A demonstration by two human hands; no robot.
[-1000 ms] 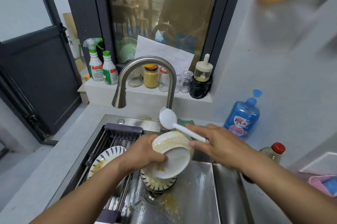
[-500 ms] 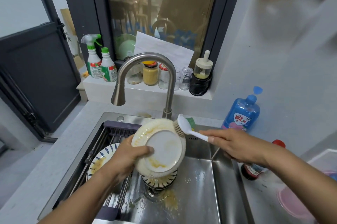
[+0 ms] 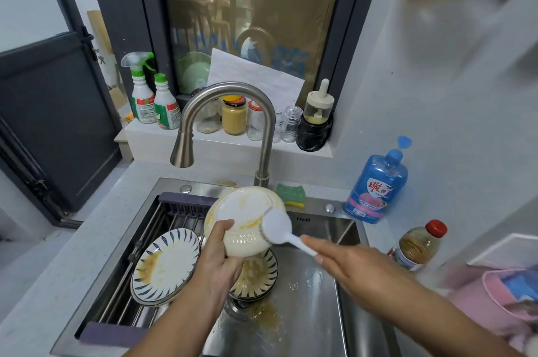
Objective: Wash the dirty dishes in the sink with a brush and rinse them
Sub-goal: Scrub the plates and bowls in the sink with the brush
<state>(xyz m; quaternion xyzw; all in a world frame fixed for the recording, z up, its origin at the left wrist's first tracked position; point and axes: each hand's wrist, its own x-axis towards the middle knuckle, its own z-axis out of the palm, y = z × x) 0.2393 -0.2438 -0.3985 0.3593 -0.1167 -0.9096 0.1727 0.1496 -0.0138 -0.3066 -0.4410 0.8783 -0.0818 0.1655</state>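
Head view: compared with half a second ago, the white plastic dish brush point(image 3: 276, 225) has come down from the top rim of the cream-white ceramic bowl point(image 3: 244, 208). It now lies bristles-down against the bowl's outer wall on the right, with the smooth back of its head showing. The bowl is held over the stainless steel sink point(image 3: 314, 298), its base turned up and toward the camera, with yellow streaks on the base. The left hand point(image 3: 219, 257) grips it from below, thumb curled onto the edge of the base and the other fingers wrapped under the rim. The right hand point(image 3: 349, 266) pinches the end of the brush handle between thumb and fingers. The red-capped bottle point(image 3: 419, 246), partly hidden behind the right forearm before, now stands in full view.

Inside the sink, a purple-ended wire rack point(image 3: 186, 201) on the left carries a white plate with blue leaf marks point(image 3: 167, 265), smeared yellow-brown. More leaf-patterned dishes point(image 3: 259, 275) sit stacked over the drain just below the bowl, also smeared, and the same residue spreads on the sink floor beside them. A green and yellow sponge point(image 3: 291, 193) rests on the back rim. The red-capped bottle holds brownish liquid, and near it stands a blue detergent bottle point(image 3: 377, 188). On the sill, a glass jar point(image 3: 234, 116) holds something yellowish. A pink tub point(image 3: 506, 295) at the right edge contains something blue, too blurred to identify.
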